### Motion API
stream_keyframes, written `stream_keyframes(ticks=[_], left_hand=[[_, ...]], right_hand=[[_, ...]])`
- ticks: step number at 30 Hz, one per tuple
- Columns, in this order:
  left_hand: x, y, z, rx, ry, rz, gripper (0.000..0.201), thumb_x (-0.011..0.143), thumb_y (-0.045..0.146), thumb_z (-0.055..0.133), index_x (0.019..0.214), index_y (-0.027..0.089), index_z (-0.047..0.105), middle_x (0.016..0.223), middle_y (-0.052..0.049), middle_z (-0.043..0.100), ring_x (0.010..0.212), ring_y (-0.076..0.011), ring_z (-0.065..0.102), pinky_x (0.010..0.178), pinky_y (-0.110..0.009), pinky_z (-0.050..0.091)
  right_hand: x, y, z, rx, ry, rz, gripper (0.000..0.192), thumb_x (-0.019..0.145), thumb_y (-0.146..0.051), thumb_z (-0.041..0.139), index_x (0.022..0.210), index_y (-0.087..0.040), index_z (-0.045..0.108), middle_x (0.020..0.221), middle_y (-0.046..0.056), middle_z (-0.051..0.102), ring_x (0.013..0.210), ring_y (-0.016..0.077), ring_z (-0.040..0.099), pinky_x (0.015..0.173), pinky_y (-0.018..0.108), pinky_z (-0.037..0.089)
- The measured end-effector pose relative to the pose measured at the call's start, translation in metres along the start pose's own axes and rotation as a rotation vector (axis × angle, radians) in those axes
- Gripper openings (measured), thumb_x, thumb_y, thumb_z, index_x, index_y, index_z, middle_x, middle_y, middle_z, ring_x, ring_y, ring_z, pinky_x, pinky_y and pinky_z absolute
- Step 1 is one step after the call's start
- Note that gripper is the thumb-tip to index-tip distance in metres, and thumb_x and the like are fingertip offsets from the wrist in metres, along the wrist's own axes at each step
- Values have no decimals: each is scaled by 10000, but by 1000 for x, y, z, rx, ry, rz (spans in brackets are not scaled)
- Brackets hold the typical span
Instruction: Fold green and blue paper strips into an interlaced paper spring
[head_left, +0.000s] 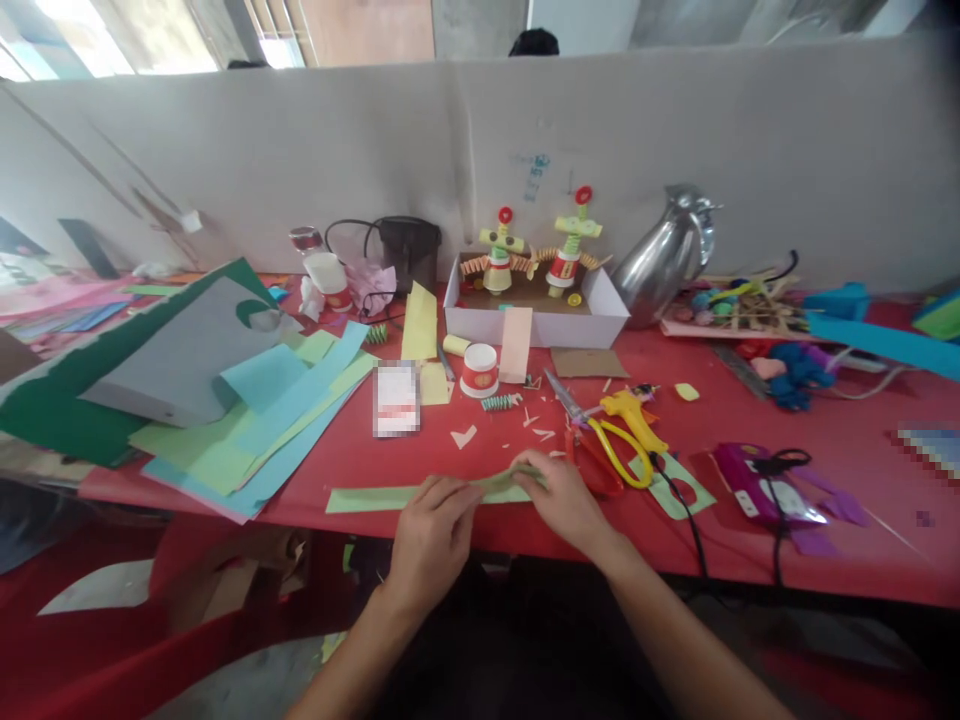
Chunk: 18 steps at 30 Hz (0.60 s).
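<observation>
Both my hands are on the green paper strip, which lies at the near edge of the red table. Left hand pinches it about mid-length; right hand grips the right end, where the paper looks bunched or folded, though blur there makes me unsure.

Risks:
- Pulling the hands apart could tear the thin strip between the two grips.
- Uneven pressure from the fingers would crease it off-square.
- The strip sits right at the table edge, so a loosened grip could let it slide off.
- The yellow-handled scissors lie just beside my right hand, blades pointing away; a sideways sweep could knock them.

Strip's long axis runs left–right, parallel to the table edge, free end pointing left.
</observation>
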<state>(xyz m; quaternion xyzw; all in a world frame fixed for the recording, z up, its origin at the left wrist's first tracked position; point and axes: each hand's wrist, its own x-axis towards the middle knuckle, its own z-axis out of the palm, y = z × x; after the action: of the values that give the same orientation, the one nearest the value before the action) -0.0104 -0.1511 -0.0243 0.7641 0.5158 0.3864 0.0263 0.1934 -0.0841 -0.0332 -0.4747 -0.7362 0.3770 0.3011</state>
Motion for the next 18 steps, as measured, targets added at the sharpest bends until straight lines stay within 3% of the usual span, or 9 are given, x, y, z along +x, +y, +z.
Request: stream_keyframes(ticks=[2,4,6,8,12,18], left_hand=[[5,-16,-8,110,47,-26,247,924,166,515,1070,236,702,941,-56,739,856,-205,647,816,-347,517],[15,-34,-18,334,155,-254,317,907,311,566,1190,198,649,1050,-117,722,983,-280,639,882,-421,493],[30,-53,-22,543,104,-510,750,817,519,638,1408,91,465,1222,-233,643,1125,-387,583,930,-506,455],[47,-67,-20,652,-16,-669,963,773,609,632,1478,26,333,1258,-289,601,1157,-435,553,914,-524,446],[68,-84,-10,689,-142,-760,958,760,600,632,1456,13,335,1212,-289,622,1149,-435,557,907,-499,433],[77,-105,-10,618,-89,-801,798,730,513,662,1327,32,441,1163,-243,655,1128,-396,577,924,-456,420]], right_hand=[[-5,5,3,29,-2,-17,82,900,-239,530,880,-233,610,848,8,710,811,197,660,750,299,459],[-8,9,5,41,4,-43,85,908,-230,527,888,-232,610,866,7,708,828,190,662,763,291,463],[-10,10,6,20,5,-77,95,914,-211,518,893,-230,609,878,8,703,836,185,660,770,288,461],[-11,11,7,-4,3,-97,99,920,-203,513,899,-229,606,875,6,698,827,180,656,762,285,457],[-11,11,9,-25,4,-102,97,935,-220,508,911,-231,602,875,4,695,819,178,647,752,286,452],[-11,10,9,-10,0,-99,125,959,-272,488,916,-231,598,889,21,690,840,195,645,775,306,460]])
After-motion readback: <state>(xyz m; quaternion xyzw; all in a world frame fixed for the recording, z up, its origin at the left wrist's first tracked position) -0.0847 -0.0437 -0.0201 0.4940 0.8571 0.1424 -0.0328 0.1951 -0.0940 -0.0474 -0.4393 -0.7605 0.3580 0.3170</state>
